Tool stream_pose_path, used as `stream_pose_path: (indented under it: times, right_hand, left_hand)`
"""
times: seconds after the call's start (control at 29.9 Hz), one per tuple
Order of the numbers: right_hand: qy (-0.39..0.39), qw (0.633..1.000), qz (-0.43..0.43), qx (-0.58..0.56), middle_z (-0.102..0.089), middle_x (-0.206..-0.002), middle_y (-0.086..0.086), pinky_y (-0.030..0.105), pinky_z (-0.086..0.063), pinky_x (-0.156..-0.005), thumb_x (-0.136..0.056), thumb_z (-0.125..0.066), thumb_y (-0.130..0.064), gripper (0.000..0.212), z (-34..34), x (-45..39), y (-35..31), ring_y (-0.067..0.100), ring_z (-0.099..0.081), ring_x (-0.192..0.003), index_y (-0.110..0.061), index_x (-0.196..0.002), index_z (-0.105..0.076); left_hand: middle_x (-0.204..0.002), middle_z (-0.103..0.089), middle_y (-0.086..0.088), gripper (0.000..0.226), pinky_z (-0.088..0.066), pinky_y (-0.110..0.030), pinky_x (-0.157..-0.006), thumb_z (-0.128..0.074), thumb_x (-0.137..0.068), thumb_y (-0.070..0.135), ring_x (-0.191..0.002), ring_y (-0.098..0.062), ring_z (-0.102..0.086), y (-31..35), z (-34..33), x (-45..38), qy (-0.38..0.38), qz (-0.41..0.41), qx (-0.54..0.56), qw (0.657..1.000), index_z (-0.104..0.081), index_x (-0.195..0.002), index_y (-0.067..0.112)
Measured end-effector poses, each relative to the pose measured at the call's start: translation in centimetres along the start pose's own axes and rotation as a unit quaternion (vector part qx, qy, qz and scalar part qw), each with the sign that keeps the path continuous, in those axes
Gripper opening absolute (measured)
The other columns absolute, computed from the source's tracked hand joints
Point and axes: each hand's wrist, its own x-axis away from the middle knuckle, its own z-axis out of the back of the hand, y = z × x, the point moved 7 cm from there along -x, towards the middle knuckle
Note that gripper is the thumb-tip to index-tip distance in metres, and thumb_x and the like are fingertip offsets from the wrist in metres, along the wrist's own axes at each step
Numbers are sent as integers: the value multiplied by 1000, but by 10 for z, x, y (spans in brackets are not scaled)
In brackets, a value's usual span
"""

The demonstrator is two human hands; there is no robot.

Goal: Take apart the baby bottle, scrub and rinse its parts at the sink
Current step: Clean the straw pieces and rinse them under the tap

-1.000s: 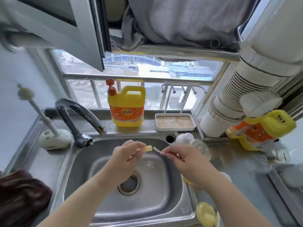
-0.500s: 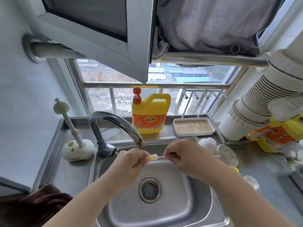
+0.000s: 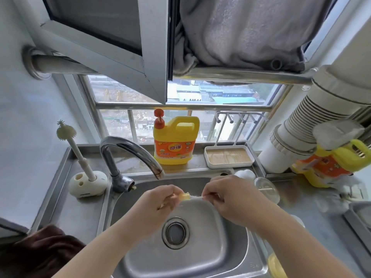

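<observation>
Thin brush [image 3: 195, 196] now deeper into yellow part [image 3: 185, 196], each pinched between one hand's fingers [image 3: 174, 195].

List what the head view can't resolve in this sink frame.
- Small yellow part: the left hand covers most of it; its shape is unclear.
- Thin brush: its handle is hidden in the right hand.
- Yellow piece: cut off by the bottom edge and the right forearm.
- Clear dome cap: transparent, its detail is lost.
- Faucet: water flow can't be told.
</observation>
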Motion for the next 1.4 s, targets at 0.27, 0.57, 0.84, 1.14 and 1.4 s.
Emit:
stream_pose_path:
  times: [0.27, 0.57, 0.84, 1.14, 1.4]
  right_hand:
    - [4, 1000, -4, -26, -64, -89, -6, 23, -40, -73, -93, -53, -27, 15, 16, 4, 15, 9, -53, -82, -20, -96, -66]
    - [85, 995, -27, -49, -57, -77, -16, 20, -43, -72, -92, -54, -26, 12, 59, 28, 37, 1, -51, -76, -27, -85, -64]
    - [141, 988, -44, 40, -64, -91, -10, 21, -39, -68, -94, -47, -34, 18, 77, 38, 28, 4, -47, -78, -28, -95, -63]
    - [169, 983, -77, -12, -61, -85, -8, 28, -47, -75, -95, -46, -28, 17, 78, 41, 16, 11, -55, -80, -21, -93, -61]
    - [168, 983, -68, -40, -58, -78, -9, 25, -44, -74, -94, -49, -22, 16, 81, 37, 5, 9, -53, -76, -17, -91, -65]
  left_hand:
    - [-74, -55, 18, 11, -37, -9, -67, -51, -95, 22, -76, 6, -52, 31, -12, -14, 4, -45, -114, 992, -60, -90, 26]
    - [-73, -48, 16, 16, -36, -9, -60, -45, -98, 26, -63, 3, -47, 76, -14, -33, 24, -64, -148, 987, -59, -102, 20]
    - [-69, -54, 11, 28, -40, -14, -62, -48, -95, 18, -63, -1, -48, 94, -3, -35, -17, -83, -153, 985, -43, -71, 32]
    - [-68, -46, 13, 33, -34, -12, -60, -40, -100, 21, -62, 1, -42, 107, 6, -33, -23, -106, -210, 972, -41, -68, 32]
    - [-59, -53, 20, 37, -35, -12, -61, -54, -88, 8, -61, 1, -45, 105, 15, -47, -20, -75, -135, 988, -53, -60, 33]
